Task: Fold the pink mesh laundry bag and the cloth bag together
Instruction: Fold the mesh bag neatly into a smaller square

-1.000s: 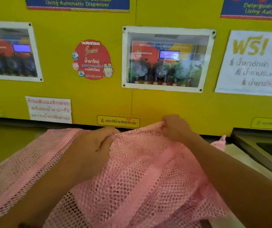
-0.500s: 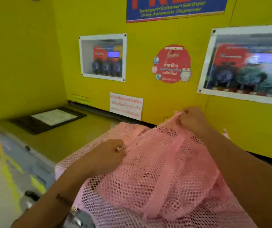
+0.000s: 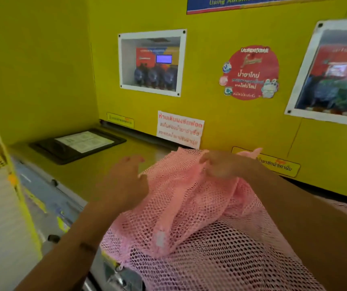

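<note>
The pink mesh laundry bag (image 3: 189,223) lies bunched and partly folded over itself on the top of a washing machine in front of me. My right hand (image 3: 221,166) pinches the bag's far upper edge. At the bag's left edge is my left hand (image 3: 124,181), blurred, fingers spread, holding nothing that I can make out. A small pink bit (image 3: 252,152) peeks out behind my right hand. No separate cloth bag is distinguishable in this view.
A yellow wall (image 3: 210,114) with stickers and framed windows rises right behind the bag. A black-framed panel (image 3: 78,143) lies flat on the machine top at the left. The machine's grey front edge (image 3: 48,198) runs diagonally below my left arm.
My left hand has let go of the mesh and opened, shifting to the bag's left edge. The upper layer has been folded further toward me. The camera has swung left.
</note>
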`<state>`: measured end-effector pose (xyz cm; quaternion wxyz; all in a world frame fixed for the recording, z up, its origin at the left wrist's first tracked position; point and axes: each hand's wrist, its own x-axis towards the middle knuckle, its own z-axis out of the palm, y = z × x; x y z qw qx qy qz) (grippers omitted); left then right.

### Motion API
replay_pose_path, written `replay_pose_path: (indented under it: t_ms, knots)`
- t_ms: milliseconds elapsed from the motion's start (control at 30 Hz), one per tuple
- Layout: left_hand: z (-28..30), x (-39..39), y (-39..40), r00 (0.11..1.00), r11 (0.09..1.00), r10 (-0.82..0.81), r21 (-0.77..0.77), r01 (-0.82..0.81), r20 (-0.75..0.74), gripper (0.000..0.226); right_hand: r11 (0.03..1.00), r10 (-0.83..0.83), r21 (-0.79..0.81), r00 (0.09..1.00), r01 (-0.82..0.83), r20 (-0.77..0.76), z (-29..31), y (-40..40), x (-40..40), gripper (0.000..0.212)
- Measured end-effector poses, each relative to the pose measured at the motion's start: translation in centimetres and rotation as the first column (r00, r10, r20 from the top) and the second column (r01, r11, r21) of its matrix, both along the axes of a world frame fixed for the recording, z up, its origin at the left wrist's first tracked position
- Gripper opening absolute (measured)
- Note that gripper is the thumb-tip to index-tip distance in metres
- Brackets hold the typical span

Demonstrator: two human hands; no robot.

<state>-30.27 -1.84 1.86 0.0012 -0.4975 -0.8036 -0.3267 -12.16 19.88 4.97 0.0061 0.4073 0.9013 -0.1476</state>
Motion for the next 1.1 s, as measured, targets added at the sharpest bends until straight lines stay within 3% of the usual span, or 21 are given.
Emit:
replay_pose_path:
  t_ms: [100,267,333,433,533,600,700,767,800,867,900,1033,1100]
  knots:
    - [0.4,3.6,0.9,0.963,0.959,-0.265,0.09,0.269,-0.056,0.035,0.995,-0.038,0.094,0.998,0.034,0.042,0.6,-0.3,1.6,0.049]
    - [-0.7,5.9,4.2,0.849,0.847,-0.526,-0.109,0.52,-0.041,0.039,0.943,-0.194,0.309,0.958,0.122,0.213,2.3,-0.9,7.0,0.049]
    - [-1.2,6.2,5.9,0.817,0.81,-0.574,-0.177,0.559,-0.051,0.046,0.944,-0.197,0.307,0.955,0.123,0.223,1.1,-1.1,8.8,0.046]
    - [-2.5,6.6,7.7,0.773,0.755,-0.634,-0.228,0.614,-0.016,0.05,0.967,-0.182,0.192,0.981,0.166,0.073,-1.5,-2.3,10.4,0.036]
    - [-4.5,6.4,8.2,0.76,0.747,-0.649,-0.171,0.643,0.025,0.051,0.934,-0.205,0.275,0.973,0.228,-0.11,-3.3,-2.3,11.8,0.011]
    - [-5.3,6.1,8.5,0.774,0.769,-0.628,-0.087,0.633,0.076,0.051,0.924,-0.191,0.282,0.952,0.257,-0.24,-3.1,-2.7,13.2,0.019]
    - [-5.6,6.0,9.0,0.8,0.8,-0.586,-0.064,0.596,0.126,0.05,0.956,-0.187,0.142,0.909,0.255,-0.373,-0.2,-5.3,16.3,0.022]
    - [-5.5,6.2,9.2,0.804,0.797,-0.59,-0.106,0.594,0.074,0.056,0.983,-0.184,-0.013,0.958,0.185,-0.221,2.4,-7.5,19.4,0.012]
    - [-5.4,6.3,9.1,0.802,0.794,-0.595,-0.117,0.597,0.055,0.059,0.975,-0.166,-0.171,0.978,0.143,-0.127,3.5,-8.5,21.2,0.007]
    - [-5.3,6.4,9.1,0.804,0.797,-0.591,-0.109,0.594,0.061,0.062,0.874,-0.148,-0.48,0.98,0.067,-0.132,5.2,-10.7,24.5,0.01]
    - [-5.3,6.4,9.0,0.809,0.804,-0.582,-0.088,0.588,0.087,0.061,0.847,-0.176,-0.53,0.963,0.043,-0.203,5.8,-11.4,25.7,0.016]
    - [-4.1,7.3,8.3,0.759,0.764,-0.645,0.078,0.64,0.087,0.021,0.918,-0.295,-0.375,0.858,0.132,-0.42,5.6,-11.8,26.2,0.028]
    - [-2.9,8.5,7.5,0.712,0.708,-0.702,0.117,0.696,0.012,0.015,0.93,-0.338,-0.235,0.906,0.281,-0.254,4.0,-11.3,24.8,0.038]
